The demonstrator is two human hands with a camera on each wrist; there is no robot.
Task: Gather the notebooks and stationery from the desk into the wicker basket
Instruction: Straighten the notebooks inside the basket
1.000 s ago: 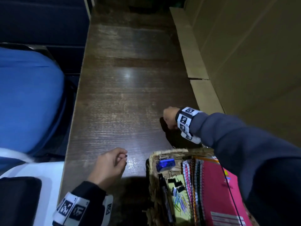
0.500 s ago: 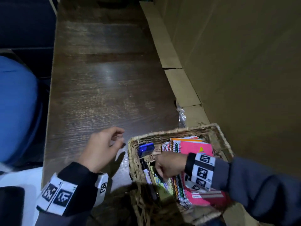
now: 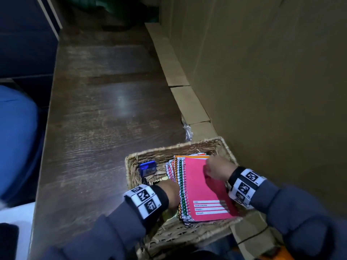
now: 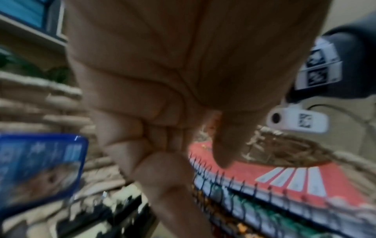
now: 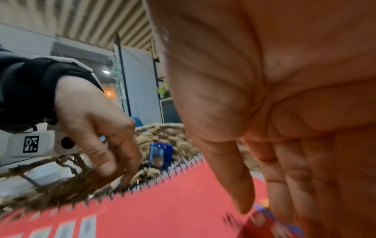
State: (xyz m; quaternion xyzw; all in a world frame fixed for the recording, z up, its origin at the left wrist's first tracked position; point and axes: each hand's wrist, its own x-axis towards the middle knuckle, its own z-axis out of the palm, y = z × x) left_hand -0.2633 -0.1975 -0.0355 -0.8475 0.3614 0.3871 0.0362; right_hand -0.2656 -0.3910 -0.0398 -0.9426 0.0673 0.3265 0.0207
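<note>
**Both hands inside the wicker basket, at either edge of the notebook stack**

At the far left a blue chair seat (image 3: 15,139) stands beside the dark wooden desk (image 3: 105,113), whose top runs away from the viewer along a cardboard wall (image 3: 262,81) on the right.

The wicker basket (image 3: 187,235) sits at the near right end of the desk, against the cardboard. In its left part lie a small blue box (image 3: 148,167), some black binder clips (image 3: 155,182) and other small stationery that is too blurred to name.

The left hand (image 3: 170,194) reaches down into that left part, just beside the spiral bindings. In the left wrist view its fingers (image 4: 130,128) are curled inward with the thumb pointing down toward the pink cover; whether they pinch anything cannot be told.

The stack of spiral notebooks (image 3: 180,184) fills the basket's right part, a pink notebook (image 3: 202,194) on top, its label lines toward the viewer.

The right hand (image 3: 217,168) rests over the pink cover's far right corner, fingers bent downward and loosely spread; it seems to press the cover rather than grip it.
</note>
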